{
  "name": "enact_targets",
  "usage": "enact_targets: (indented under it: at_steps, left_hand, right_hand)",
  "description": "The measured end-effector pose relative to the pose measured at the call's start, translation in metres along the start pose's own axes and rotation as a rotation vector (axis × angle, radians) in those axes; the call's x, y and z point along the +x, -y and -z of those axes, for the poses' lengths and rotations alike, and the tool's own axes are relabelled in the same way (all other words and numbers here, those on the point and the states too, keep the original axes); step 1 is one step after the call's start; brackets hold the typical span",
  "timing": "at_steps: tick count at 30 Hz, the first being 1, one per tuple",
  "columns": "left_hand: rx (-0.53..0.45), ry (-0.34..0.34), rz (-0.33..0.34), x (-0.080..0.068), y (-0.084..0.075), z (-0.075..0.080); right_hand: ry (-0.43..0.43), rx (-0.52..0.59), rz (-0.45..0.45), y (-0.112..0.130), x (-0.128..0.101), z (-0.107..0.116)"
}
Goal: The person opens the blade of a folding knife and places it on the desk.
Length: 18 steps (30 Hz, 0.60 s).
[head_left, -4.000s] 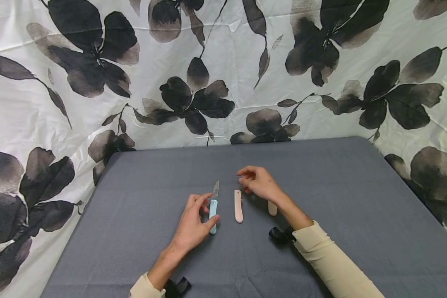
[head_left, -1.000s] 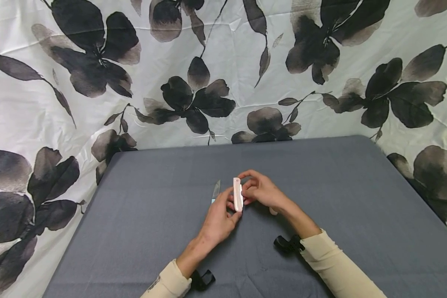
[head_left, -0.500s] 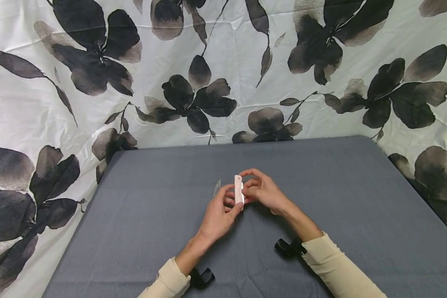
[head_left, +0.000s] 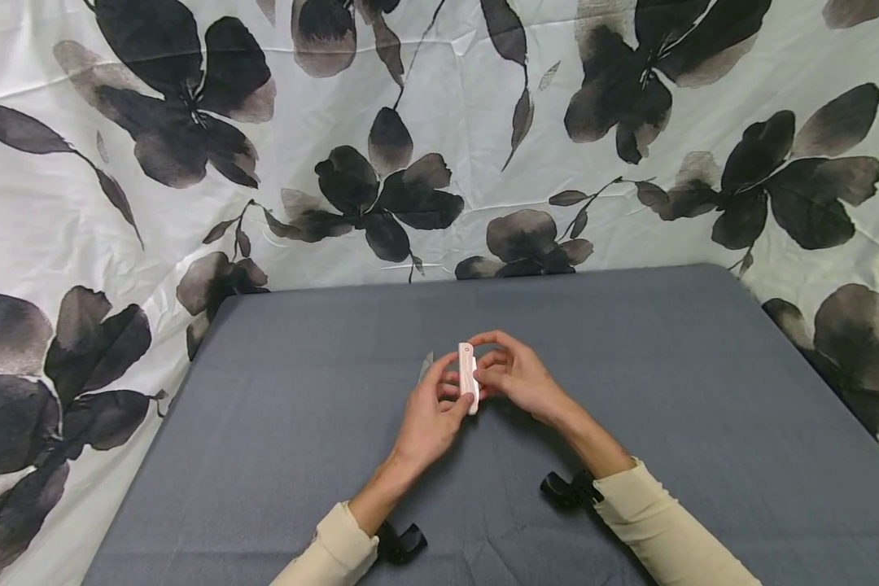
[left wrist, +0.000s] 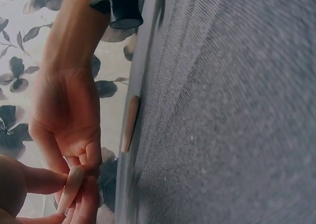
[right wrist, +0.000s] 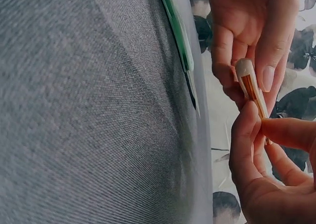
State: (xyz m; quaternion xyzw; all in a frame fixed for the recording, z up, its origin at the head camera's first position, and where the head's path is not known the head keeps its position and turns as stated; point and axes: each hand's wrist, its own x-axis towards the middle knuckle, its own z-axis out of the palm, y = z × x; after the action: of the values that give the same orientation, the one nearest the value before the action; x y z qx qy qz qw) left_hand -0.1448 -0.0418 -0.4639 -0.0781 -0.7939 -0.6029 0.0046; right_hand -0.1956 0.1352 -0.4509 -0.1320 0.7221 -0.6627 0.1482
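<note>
Between my two hands, above the grey table, is a pale pink folding knife (head_left: 467,374) with its blade folded into the handle. My left hand (head_left: 426,423) holds its lower end between thumb and fingers. My right hand (head_left: 520,378) pinches the knife's right side near a small projecting part. The right wrist view shows the slotted edge of the folding knife (right wrist: 250,83) between the fingertips. A second knife, unfolded, lies behind my left hand; only its blade (head_left: 426,365) shows in the head view, while its green-blue handle (right wrist: 177,29) appears in the right wrist view.
Another pale pink handle (left wrist: 131,123) lies on the table, hidden behind my right arm in the head view. A grey cloth covers the table (head_left: 322,350), and a floral curtain (head_left: 439,122) hangs behind it. Both wrists carry black cameras (head_left: 567,488).
My left hand left the blue-handled knife and lifted the middle pink folding knife off the table. My right hand came to grip it too. Over the last half second both hands barely shifted.
</note>
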Motion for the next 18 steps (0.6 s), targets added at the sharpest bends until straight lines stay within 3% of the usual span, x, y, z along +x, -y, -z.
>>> enact_targets:
  at_steps: [12, 18]
  left_hand:
    - [-0.076, 0.029, 0.048, 0.0015, -0.0011, 0.0054]
    - [-0.094, 0.04, 0.05, 0.001, 0.0002, 0.0083]
  right_hand:
    - [-0.006, -0.102, 0.032, 0.0013, -0.0019, 0.002]
    - [0.022, -0.08, 0.054, 0.0003, -0.0023, 0.0038]
